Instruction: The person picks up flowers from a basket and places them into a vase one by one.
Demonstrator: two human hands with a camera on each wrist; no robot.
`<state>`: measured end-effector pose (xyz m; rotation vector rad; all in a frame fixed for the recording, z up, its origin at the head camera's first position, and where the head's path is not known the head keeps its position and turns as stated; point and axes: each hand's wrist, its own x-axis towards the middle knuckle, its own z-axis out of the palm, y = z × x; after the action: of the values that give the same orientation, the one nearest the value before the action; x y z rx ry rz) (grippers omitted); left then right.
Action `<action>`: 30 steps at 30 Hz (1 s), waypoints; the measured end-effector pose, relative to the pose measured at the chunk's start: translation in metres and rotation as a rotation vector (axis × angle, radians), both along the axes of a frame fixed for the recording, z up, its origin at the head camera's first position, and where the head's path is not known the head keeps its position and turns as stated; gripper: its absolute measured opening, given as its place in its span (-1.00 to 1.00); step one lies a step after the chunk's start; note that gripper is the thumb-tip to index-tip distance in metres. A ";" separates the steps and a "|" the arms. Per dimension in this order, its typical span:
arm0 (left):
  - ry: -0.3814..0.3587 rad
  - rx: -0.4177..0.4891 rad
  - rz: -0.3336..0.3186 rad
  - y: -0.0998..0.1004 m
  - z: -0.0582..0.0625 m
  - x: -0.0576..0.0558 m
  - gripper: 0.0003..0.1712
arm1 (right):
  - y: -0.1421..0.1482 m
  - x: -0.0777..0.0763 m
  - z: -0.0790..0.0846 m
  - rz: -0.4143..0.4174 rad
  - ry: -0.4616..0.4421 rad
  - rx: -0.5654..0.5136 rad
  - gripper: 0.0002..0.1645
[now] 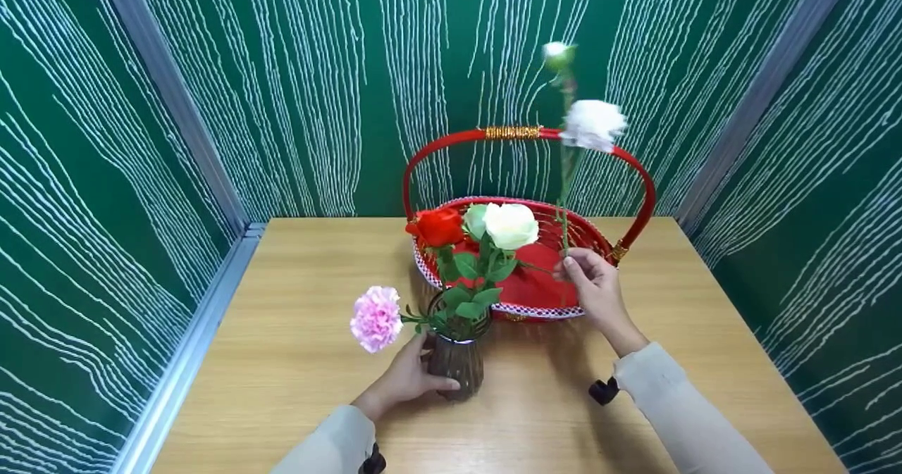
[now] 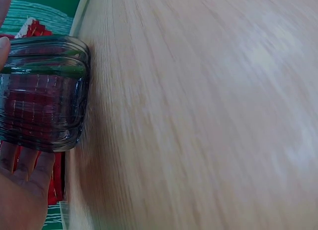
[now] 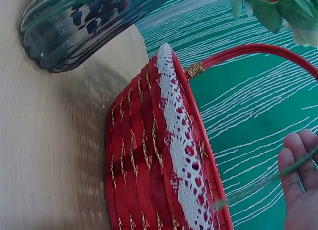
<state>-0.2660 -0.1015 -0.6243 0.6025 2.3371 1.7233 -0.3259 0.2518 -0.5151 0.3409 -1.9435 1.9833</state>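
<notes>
My left hand (image 1: 407, 377) grips the ribbed glass vase (image 1: 461, 372) low on its side, with the thumb across its front. In the left wrist view, fingers (image 2: 40, 170) wrap below the glass (image 2: 47, 106). The vase holds a red rose (image 1: 438, 227), a white rose (image 1: 511, 226) and a pink carnation (image 1: 376, 319) leaning left. My right hand (image 1: 595, 284) pinches the green stem (image 1: 565, 227) of a white carnation (image 1: 594, 125), with a pale bud (image 1: 558, 56) above the bloom. The stem's lower end (image 3: 221, 203) hangs by the basket rim in the right wrist view.
Behind the vase stands a red woven basket (image 1: 542, 312) with white lace trim and a tall arched handle (image 1: 416, 167). The wooden table (image 1: 310, 270) meets green walls (image 1: 317, 94) with white streaks at the back and sides.
</notes>
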 end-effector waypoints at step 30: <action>-0.016 0.016 -0.013 -0.001 -0.002 -0.001 0.21 | -0.015 0.027 0.016 0.159 0.017 -0.027 -0.84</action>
<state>-0.2673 -0.1020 -0.6267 0.6027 2.3061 1.7358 -0.2993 0.2365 -0.4993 0.5188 -1.9307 2.0953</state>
